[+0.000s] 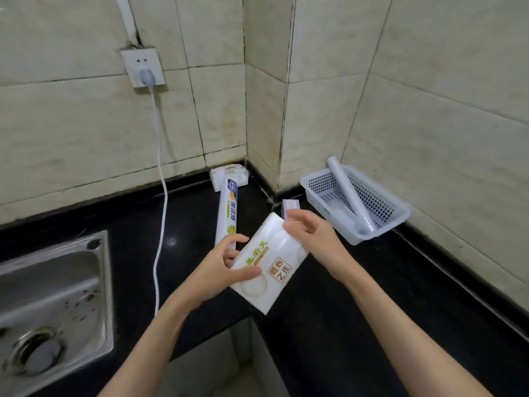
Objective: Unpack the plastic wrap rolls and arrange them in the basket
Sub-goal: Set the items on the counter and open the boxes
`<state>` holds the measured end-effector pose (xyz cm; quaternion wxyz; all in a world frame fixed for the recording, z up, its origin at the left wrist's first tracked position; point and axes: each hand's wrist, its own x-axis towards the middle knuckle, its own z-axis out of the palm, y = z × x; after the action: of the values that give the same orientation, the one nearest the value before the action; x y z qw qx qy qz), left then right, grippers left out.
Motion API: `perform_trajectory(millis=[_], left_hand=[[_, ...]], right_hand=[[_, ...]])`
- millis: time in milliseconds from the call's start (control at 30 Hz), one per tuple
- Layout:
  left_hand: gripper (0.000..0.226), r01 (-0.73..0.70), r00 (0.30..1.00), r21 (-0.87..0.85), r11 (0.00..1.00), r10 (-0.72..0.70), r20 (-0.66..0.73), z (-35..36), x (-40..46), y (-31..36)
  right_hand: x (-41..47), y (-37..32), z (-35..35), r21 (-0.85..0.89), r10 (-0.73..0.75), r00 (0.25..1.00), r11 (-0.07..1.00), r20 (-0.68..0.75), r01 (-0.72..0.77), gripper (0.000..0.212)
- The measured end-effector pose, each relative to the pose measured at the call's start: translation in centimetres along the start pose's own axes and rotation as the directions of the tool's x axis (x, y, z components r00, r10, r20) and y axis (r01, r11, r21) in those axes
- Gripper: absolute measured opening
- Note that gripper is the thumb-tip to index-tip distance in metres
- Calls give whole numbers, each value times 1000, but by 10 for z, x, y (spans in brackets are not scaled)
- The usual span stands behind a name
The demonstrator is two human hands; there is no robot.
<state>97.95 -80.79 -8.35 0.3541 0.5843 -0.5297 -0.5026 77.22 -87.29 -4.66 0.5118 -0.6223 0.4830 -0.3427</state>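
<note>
A white soft pack with green and gold lettering [269, 267] is held above the black counter, tilted. My left hand [226, 265] grips its lower left side, thumb on top. My right hand [307, 233] touches its upper right edge with fingers partly spread. A long boxed plastic wrap roll [227, 213] lies on the counter behind my left hand. One unboxed pale roll [350, 196] leans diagonally in the white perforated basket [380, 224] at the right wall. A small purple box end [290, 206] shows just behind my right hand.
A white pack [229, 177] sits in the far corner. A steel sink [54, 296] is at the left. A white cable [160, 196] hangs from the wall socket [143, 67] across the counter [343, 325]. Tiled walls close in at the back and right.
</note>
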Motion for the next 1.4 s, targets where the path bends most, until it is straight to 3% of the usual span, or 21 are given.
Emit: perform_trajectory(millis=[200,367,567,700,967,1067,1267,1333,1400], left_hand=[[35,113,966,-235,966,-162,-202,-23,90,-22],[42,187,935,-353,917,-276,-222,-43,201,-34],[37,320,927,22,947,-308,-213,-55,316,-61],[29,327,938,203,923,-290,-191,-66,359,-74],[31,213,969,182,960,-185,-162,-79,381,-88],[35,199,978,189,962,-181,-108,-79,371,-87],[41,216,973,198,956,-193,-130,-74,335,-70],[37,175,977,189,966,-148,-151,-65,319,-65],[33,147,982,196,969,-120,-144,-50,308,-63]], right_hand=[[87,34,19,-109,61,995,992,-74,-69,42],[177,67,42,-14,221,975,975,-15,-222,52],[285,105,57,-162,314,946,932,-79,-323,51],[331,126,62,-201,335,937,915,-101,-349,49],[360,147,71,-218,340,939,914,-46,-342,50],[351,146,71,-274,318,948,909,-35,-315,49],[301,132,53,-224,349,934,907,-74,-356,43],[276,130,43,-234,309,940,913,-143,-335,39],[254,134,31,-381,210,927,866,-310,-323,34]])
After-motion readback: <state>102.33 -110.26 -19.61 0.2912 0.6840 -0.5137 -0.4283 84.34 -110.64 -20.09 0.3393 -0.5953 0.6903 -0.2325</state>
